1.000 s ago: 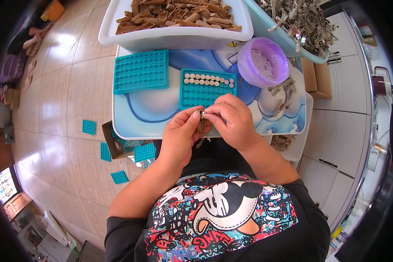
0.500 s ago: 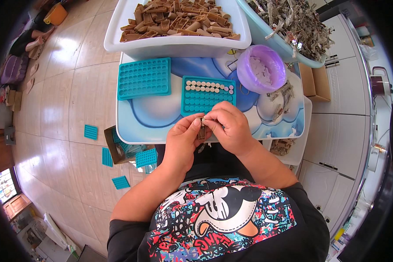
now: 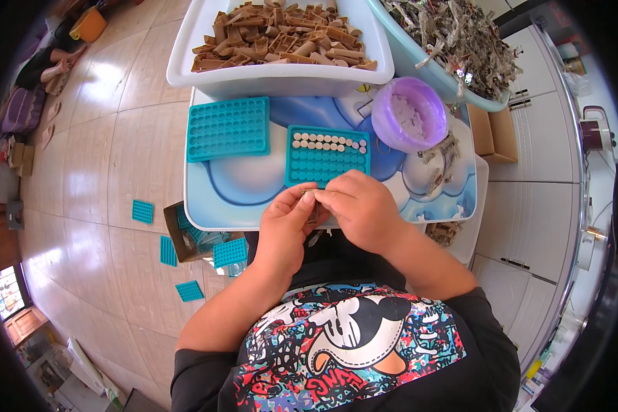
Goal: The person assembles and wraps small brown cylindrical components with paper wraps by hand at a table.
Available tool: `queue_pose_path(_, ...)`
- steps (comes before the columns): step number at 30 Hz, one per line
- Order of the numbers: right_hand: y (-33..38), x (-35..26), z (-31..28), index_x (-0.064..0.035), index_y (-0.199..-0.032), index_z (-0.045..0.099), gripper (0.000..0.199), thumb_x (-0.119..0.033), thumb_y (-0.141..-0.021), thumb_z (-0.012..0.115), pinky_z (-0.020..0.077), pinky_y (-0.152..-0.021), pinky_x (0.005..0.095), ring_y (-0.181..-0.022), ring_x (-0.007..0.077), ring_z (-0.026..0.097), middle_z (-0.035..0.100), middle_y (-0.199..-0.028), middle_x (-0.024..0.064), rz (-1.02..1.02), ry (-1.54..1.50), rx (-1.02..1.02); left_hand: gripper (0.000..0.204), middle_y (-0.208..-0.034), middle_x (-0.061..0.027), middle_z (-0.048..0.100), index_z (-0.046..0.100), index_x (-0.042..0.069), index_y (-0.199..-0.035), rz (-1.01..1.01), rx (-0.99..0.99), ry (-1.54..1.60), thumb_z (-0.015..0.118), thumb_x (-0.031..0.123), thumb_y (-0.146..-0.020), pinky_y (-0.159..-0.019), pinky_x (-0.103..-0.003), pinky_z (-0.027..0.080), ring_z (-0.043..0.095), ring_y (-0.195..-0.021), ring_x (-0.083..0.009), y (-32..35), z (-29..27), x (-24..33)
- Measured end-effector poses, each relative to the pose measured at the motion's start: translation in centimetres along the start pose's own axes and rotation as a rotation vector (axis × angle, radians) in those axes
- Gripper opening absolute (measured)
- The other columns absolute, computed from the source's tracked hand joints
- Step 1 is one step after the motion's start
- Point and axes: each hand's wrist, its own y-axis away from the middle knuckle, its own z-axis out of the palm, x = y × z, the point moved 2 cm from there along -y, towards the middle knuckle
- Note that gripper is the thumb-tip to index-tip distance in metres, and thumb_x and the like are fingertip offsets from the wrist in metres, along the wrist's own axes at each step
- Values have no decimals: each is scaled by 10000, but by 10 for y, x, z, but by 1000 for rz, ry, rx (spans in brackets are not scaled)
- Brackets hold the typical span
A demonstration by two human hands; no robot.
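Both hands meet just past the near edge of the table. My left hand (image 3: 288, 223) is closed, thumb and fingers pinching a small, narrow brown piece (image 3: 314, 217). At the upper end of this piece, my right hand (image 3: 364, 209) has its fingertips pressed together against the left thumb; whether they grip a separate small part is hidden. Right beyond the hands lies a teal tray (image 3: 328, 165) with rows of round wells. Small white discs (image 3: 318, 141) fill its far two rows, a couple of them tinted purple.
An unfilled teal tray (image 3: 228, 128) lies left on the blue-patterned table (image 3: 233, 206). Behind stands a white tub (image 3: 281, 82) of brown plastic shells. At right are a purple-lined bowl (image 3: 384, 123) with white bits and a basin (image 3: 426, 75) of tangled grey pieces. Floor-level: a cardboard box (image 3: 178, 237).
My right fingers have closed in over the top of the brown piece, covering the light end that showed before. The whole view has shifted slightly.
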Motion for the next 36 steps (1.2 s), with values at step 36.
queue_pose_path(36,-158,132,-74,-95,-1217,564,368,-99,-851,606,475,-706,286,-800,134,610,653,-974,40,533,-282,-57,214,-993,-112,613,532,21,-1088,-37,-67,33,514,181,-947,-813,-327,536,639,-896,-206,-1,-5,0)
